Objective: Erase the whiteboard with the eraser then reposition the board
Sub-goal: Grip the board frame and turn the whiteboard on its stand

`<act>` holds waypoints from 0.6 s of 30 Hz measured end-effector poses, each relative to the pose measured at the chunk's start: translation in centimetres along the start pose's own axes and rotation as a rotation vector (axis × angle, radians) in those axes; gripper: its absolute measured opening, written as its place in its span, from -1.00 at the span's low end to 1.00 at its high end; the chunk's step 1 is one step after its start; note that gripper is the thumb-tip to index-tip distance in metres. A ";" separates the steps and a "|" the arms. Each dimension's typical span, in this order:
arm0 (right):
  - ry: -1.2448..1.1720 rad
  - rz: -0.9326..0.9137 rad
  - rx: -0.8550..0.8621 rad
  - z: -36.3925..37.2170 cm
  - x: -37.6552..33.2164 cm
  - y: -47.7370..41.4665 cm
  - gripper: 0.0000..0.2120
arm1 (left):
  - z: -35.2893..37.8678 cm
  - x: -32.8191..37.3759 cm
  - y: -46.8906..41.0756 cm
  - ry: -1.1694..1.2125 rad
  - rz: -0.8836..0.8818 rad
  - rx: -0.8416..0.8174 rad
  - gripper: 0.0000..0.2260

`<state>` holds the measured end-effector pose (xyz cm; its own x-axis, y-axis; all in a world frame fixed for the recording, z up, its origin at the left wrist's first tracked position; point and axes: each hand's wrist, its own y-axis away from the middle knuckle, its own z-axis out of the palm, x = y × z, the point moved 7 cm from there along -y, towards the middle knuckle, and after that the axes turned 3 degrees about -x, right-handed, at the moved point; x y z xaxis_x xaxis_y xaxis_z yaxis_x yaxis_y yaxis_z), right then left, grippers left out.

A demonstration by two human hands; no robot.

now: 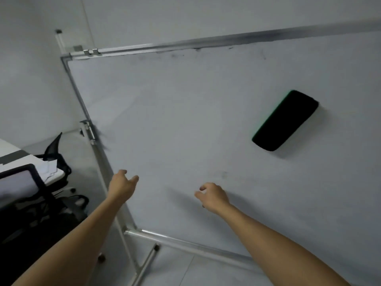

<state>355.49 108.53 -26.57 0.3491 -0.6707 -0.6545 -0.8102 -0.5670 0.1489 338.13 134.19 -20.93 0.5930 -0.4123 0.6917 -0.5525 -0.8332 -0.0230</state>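
Observation:
A large whiteboard in a metal frame on a wheeled stand fills most of the view, tilted in the picture. Its surface looks wiped, with faint smudges near the top edge. A black eraser with a green edge sticks to the board at the upper right, with no hand on it. My left hand reaches toward the board's left frame edge, fingers apart and holding nothing. My right hand hovers in front of the lower middle of the board, fingers loosely curled and empty.
Black mesh office chairs and a white desk with papers stand at the left, close to the board's left frame. The stand's leg and casters rest on the grey floor below. A white wall lies behind.

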 end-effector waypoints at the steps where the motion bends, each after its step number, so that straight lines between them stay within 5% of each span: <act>1: 0.001 -0.016 -0.007 1.2 -1.3 -1.4 -0.55 | -0.7 -0.7 -1.8 0.017 -0.025 0.006 -0.46; 12: 0.190 -0.073 0.107 9.3 -12.5 -11.0 -0.48 | -6.7 -10.2 -21.3 0.263 -0.331 0.087 -0.36; 16: 0.200 -0.049 0.223 10.1 -13.4 -13.3 -0.44 | -6.2 -8.4 -24.0 0.368 -0.194 0.030 -0.86; 18: 0.157 0.009 0.260 10.0 -13.6 -14.5 -0.45 | -5.8 -7.4 -25.2 0.411 -0.109 -0.005 -0.94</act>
<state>357.79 130.72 -27.24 0.3937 -0.7521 -0.5286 -0.8997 -0.4332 -0.0537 344.25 160.33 -21.34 0.3663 -0.1395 0.9200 -0.5030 -0.8615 0.0696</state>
